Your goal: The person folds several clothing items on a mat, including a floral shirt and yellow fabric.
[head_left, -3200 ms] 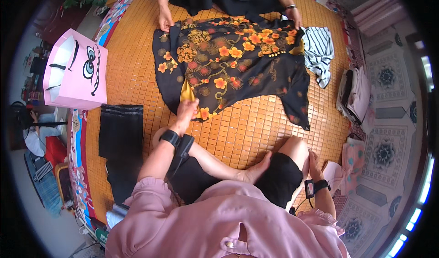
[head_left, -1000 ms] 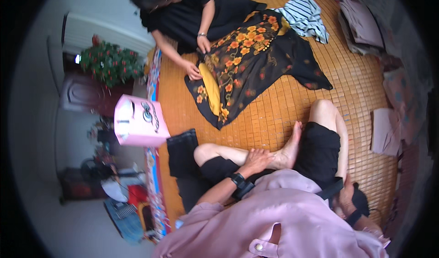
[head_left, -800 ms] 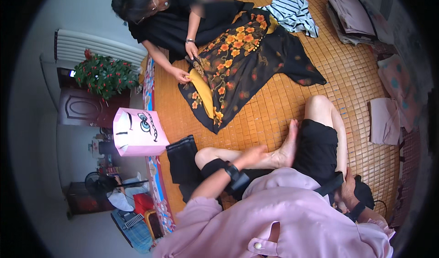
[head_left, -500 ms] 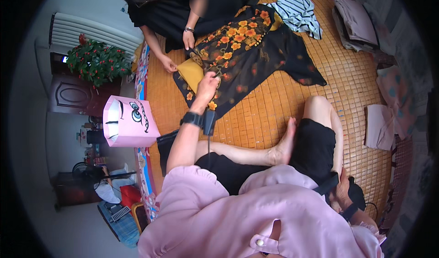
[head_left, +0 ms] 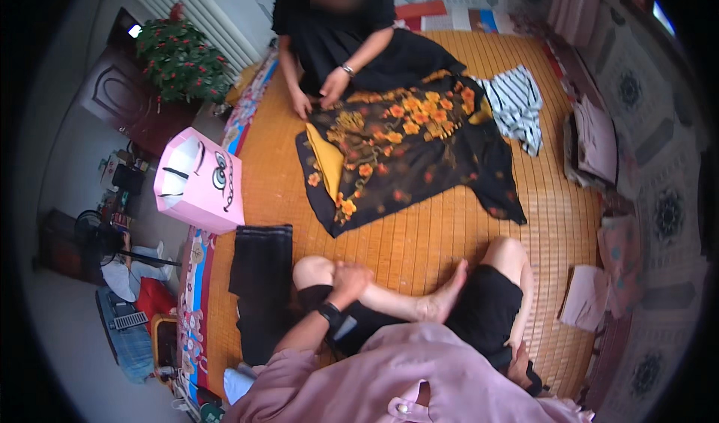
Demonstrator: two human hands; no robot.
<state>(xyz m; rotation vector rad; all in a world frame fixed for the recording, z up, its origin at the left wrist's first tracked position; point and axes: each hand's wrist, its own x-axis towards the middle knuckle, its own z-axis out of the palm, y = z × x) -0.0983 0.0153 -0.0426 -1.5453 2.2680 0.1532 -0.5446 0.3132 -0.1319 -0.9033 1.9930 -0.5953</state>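
My left hand [head_left: 350, 282] rests on my bent left leg just below the knee, its fingers laid over the shin with nothing in them. Low at the right, my right hand [head_left: 518, 364] lies against my right thigh; its fingers are partly hidden. Beyond my legs a sheer black garment with orange flowers [head_left: 419, 131] is spread on the mat. Its left edge is turned back, showing a yellow lining [head_left: 326, 159]. Across from me, a person in black has both hands [head_left: 318, 97] at the garment's far left corner.
Folded black clothing [head_left: 262, 262] lies left of my knee. A pink paper bag [head_left: 206, 187] stands at the mat's left edge. A striped cloth [head_left: 513, 104] lies far right, with folded pink clothes [head_left: 595, 138] near the wall. The woven mat [head_left: 419, 243] spans the middle.
My left hand has let go of the garment's edge and drawn back to my left leg. The other person's hands have moved together at the corner. My view has shifted.
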